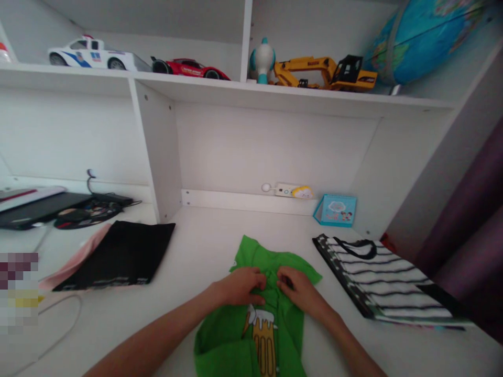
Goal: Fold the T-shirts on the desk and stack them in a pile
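A green T-shirt (223, 330) with a printed beer mug on its front lies on the white desk, its sleeves and sides partly turned over. My left hand (243, 285) rests on its upper left part, fingers curled into the cloth near the neckline. Opposite it, my right hand (301, 288) pinches the fabric on the right of the same area. Small creases run through the cloth between both hands. The lower edge of the shirt runs out of view at the bottom.
Right of the shirt lies a stack of folded striped clothes (385, 277). Folded black cloth (121, 254) over pink fabric lies to the left. A blue desk calendar (338, 210) and a power strip (285, 189) stand behind. Toy vehicles and a globe (420, 42) fill the shelf above.
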Available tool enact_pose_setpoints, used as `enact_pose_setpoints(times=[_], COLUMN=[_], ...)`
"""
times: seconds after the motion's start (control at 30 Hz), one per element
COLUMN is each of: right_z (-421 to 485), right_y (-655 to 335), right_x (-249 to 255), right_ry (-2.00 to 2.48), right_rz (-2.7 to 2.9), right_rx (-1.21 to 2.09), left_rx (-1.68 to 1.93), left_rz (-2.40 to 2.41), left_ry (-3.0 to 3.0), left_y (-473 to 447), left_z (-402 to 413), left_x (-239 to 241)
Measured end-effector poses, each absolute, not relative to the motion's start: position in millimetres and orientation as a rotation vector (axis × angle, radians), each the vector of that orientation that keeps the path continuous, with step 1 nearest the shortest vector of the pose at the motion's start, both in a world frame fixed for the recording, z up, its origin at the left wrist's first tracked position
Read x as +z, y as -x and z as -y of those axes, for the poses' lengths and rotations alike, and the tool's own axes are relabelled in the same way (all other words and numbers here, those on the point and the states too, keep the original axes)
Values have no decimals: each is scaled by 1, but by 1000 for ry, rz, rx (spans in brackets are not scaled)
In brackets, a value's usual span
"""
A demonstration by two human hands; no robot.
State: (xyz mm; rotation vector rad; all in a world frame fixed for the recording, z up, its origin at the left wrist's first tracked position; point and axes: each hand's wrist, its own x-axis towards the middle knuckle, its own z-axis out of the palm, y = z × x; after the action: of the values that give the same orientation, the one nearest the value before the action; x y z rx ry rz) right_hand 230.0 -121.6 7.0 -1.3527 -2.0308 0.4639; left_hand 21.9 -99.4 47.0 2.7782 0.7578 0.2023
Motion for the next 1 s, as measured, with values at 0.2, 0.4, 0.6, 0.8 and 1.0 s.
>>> enact_pose_setpoints(times=[0.2, 0.4, 0.6, 0.8, 1.0], right_z=[116, 103, 93, 94, 94], right_y=[-249, -311, -331, -310, -305], right_x=[16, 2, -20, -25, -43], right_ry=[1355, 1453, 1604, 1613, 1691], right_rz=[1667, 1193, 1180, 1557, 1785], right_rx=[430, 334, 300, 183, 95], left_rx=[700, 1209, 1195, 613, 432], left_rz=[-1071, -1787, -1996, -1039, -883], left_ry=[-2487, -1908, -2091, -2449, -2311], left_y=[-3, 95, 113, 31, 29], left_z=[77, 25, 30, 72, 99], left_x=[47, 53, 41, 45, 70])
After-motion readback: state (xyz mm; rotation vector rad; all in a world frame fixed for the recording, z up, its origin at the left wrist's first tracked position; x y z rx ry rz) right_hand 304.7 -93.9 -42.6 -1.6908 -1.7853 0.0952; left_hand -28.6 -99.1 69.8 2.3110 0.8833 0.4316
